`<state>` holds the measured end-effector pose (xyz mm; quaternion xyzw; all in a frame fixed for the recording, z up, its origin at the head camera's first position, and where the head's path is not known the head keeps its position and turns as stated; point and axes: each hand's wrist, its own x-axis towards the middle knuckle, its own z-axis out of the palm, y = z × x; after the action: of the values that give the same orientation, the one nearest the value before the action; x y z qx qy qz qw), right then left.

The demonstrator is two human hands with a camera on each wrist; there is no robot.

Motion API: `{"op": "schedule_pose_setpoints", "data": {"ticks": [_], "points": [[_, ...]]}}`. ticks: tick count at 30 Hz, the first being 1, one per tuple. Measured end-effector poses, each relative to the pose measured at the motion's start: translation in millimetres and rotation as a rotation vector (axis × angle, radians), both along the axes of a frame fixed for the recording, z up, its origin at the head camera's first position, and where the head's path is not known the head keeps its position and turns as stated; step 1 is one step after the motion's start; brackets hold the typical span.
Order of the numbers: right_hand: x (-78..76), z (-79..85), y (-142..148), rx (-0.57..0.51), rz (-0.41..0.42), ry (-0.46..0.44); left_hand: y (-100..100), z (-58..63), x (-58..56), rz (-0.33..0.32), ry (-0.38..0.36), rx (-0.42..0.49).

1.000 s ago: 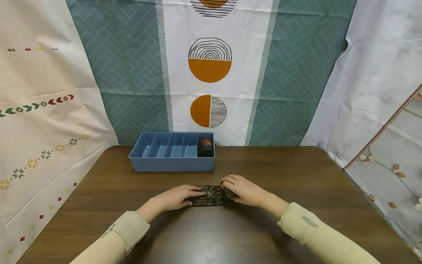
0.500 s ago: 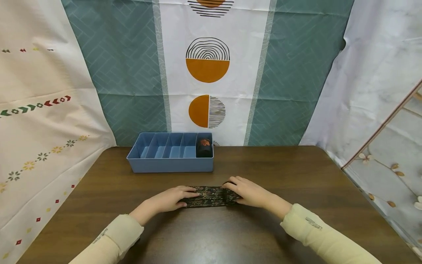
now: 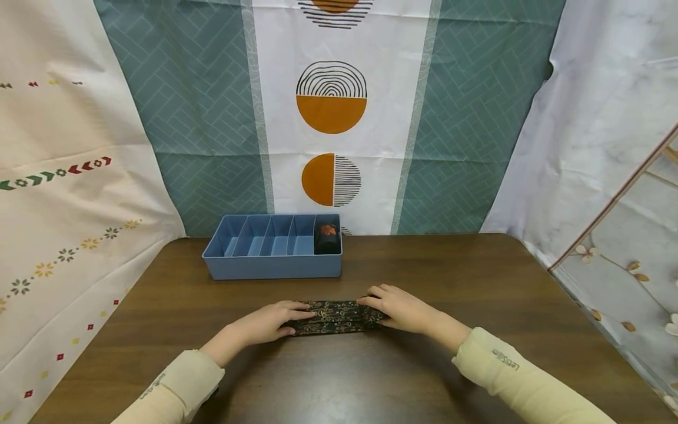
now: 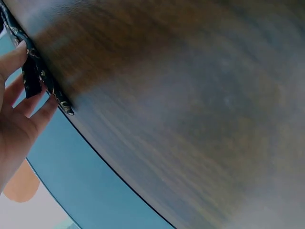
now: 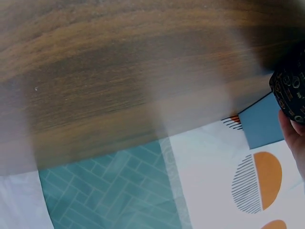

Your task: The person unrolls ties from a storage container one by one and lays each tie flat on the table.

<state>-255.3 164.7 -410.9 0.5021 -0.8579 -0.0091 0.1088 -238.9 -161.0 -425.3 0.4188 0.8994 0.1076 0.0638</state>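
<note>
A dark cloth with a small gold pattern (image 3: 336, 318), laid as a flat narrow strip, lies across the table between both hands. Its right end is a thick roll (image 5: 289, 88), which my right hand (image 3: 399, 307) holds with curled fingers and thumb. On the strip's left end, my left hand (image 3: 267, 324) rests with fairly straight fingers on top and its thumb by the near edge. In the left wrist view, the fingers and thumb of that hand (image 4: 21, 112) touch the cloth's end, where a loose flap (image 4: 31, 81) shows. The palm-side parts of the roll are hidden.
Behind the cloth stands a blue divided box (image 3: 272, 267) with a row of compartments. Its rightmost compartment holds a dark roll with an orange leaf print (image 3: 328, 235). The brown table (image 3: 439, 271) ends at hanging patterned fabrics (image 3: 461, 147).
My left hand has slid leftward along the cloth, and more of the strip shows between the hands. My right hand stays at the roll. The head view has shifted slightly.
</note>
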Motion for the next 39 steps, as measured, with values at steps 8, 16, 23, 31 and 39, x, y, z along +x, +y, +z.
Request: {"op": "schedule_pose_setpoints", "data": {"ticks": [8,16,23,31,39], "points": [[1.4,-1.2,-1.1,-0.015,-0.002,-0.042,-1.2,1.3,1.2,0.019,-0.021,0.004],[-6.2,4.6,-6.3,-0.019,0.014,-0.052,4.3,14.0,-8.1,0.052,-0.051,-0.031],[-3.4,4.5,-1.2,-0.015,-0.005,-0.077,26.0,21.1,-11.0,0.058,-0.104,-0.061],[-3.0,3.2,2.4,-0.043,-0.001,-0.08,60.5,22.9,-11.0,0.017,-0.056,-0.095],[-3.6,2.2,0.7,-0.039,0.0,-0.084,82.5,15.5,-10.3,0.007,-0.003,-0.161]]}}
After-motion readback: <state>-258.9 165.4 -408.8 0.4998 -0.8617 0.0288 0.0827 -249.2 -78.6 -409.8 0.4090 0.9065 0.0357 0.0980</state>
